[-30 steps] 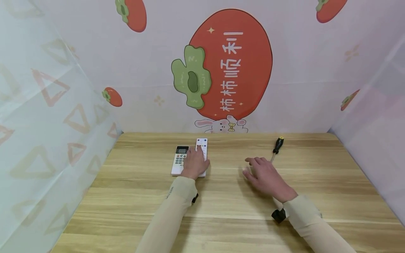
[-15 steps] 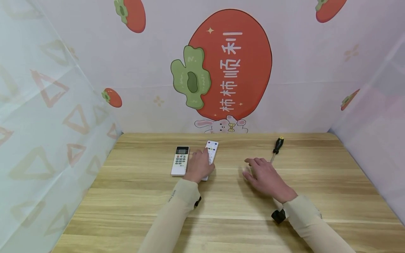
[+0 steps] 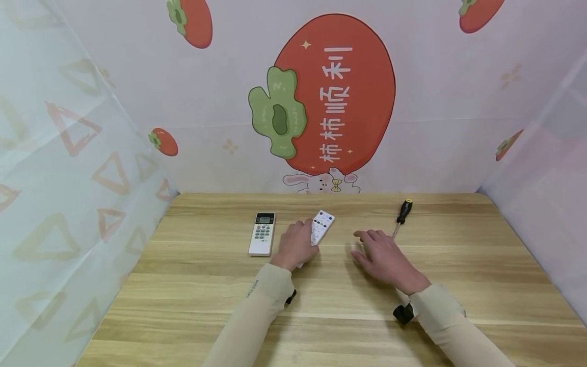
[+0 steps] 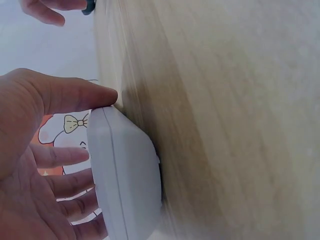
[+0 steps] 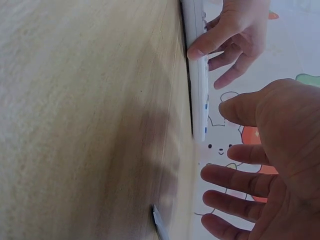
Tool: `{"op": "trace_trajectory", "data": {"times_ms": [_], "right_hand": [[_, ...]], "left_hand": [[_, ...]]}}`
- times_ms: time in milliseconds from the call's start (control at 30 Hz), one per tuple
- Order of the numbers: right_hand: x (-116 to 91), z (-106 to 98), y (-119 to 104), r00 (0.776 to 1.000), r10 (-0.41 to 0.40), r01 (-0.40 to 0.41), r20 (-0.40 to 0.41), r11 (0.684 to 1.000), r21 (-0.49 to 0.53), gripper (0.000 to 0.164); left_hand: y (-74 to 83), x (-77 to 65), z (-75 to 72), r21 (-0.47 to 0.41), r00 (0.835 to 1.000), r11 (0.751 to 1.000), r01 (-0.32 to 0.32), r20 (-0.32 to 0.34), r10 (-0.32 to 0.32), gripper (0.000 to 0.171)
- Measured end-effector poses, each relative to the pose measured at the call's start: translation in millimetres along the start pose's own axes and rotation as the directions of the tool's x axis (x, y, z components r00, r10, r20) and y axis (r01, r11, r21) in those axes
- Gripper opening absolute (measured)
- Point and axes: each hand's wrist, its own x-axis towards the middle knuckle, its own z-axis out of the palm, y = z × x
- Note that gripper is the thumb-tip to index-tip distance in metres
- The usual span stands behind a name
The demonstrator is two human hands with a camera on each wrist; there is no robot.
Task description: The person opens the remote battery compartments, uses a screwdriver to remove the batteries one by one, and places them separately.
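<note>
My left hand [image 3: 295,245] grips a slim white TV remote [image 3: 323,226] on the table. The remote slants up to the right, its lower part hidden beneath the palm. In the left wrist view the thumb [image 4: 75,95] lies against one side edge of it, with the fingers over its face. My right hand [image 3: 387,259] hovers above the table to the right, its fingers loosely spread and holding nothing. Beside its fingers lies a screwdriver [image 3: 404,211] with a black and yellow handle. Part of the shaft is hidden behind that hand.
A white air conditioner remote [image 3: 262,235] with a small display lies left of my left hand. The wooden table [image 3: 339,331] ends at a printed backdrop [image 3: 220,92] behind, with cloth walls at both sides.
My left hand has shifted right and slightly toward me with the TV remote, turning it from upright to a slant. It now lies apart from the air conditioner remote. The right hand stays put.
</note>
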Motion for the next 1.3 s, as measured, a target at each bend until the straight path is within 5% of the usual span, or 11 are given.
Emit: {"op": "trace_trajectory", "data": {"times_ms": [333,700,1300], "right_hand": [[0,2,-1,1.0,-0.001,0.001,0.001,1.0,-0.014,0.048],[0,0,-2,1.0,-0.01,0.01,-0.005,1.0,-0.015,0.049],[1,-3,-3,1.0,-0.026,0.027,0.003,0.998,-0.049,0.045]], "left_hand": [[5.1,-4.7,0.9,-0.003,0.994,0.997,-0.083,0.078,0.083,0.083],[10.6,-10.7,-1.2,-0.022,0.968,0.987,-0.16,0.192,0.161,0.082],[14.2,-17.2,-4.4,-0.051,0.948,0.976,-0.21,0.234,0.216,0.082]]}}
